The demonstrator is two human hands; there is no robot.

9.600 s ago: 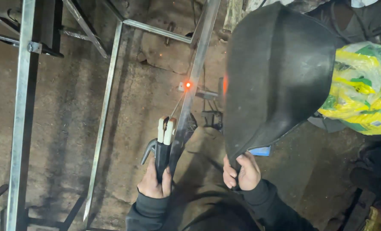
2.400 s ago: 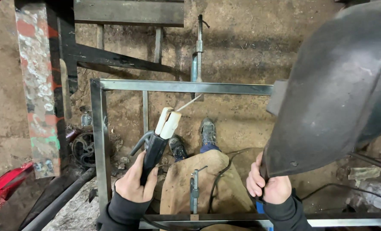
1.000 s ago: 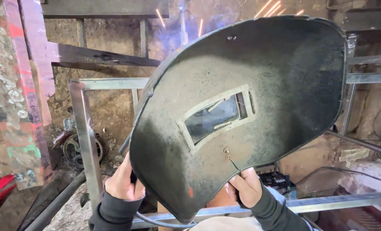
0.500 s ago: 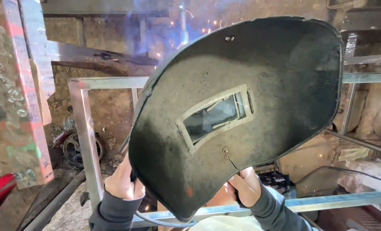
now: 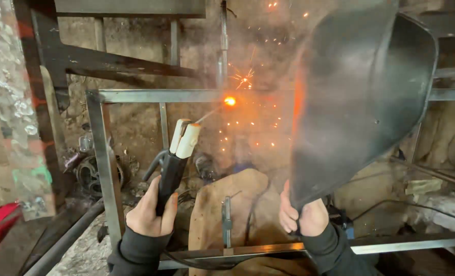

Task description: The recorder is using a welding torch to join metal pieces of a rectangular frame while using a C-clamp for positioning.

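The left hand [image 5: 148, 217] is clamped round a black electrode holder [image 5: 174, 158] with cream jaws; its thin rod ends in an orange glow [image 5: 230, 101], throwing sparks, just under the steel frame [image 5: 156, 95]'s top bar. The right hand [image 5: 301, 217] grips the handle of a dark welding shield [image 5: 360, 97], raised at the frame's right side.

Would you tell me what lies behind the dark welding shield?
The welding shield, held by the right hand, covers part of the steel frame; its bar reappears right. Anything else behind is hidden.

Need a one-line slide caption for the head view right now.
Left hand holds an electrode holder sparking at a steel frame; right hand holds a dark welding shield aside.
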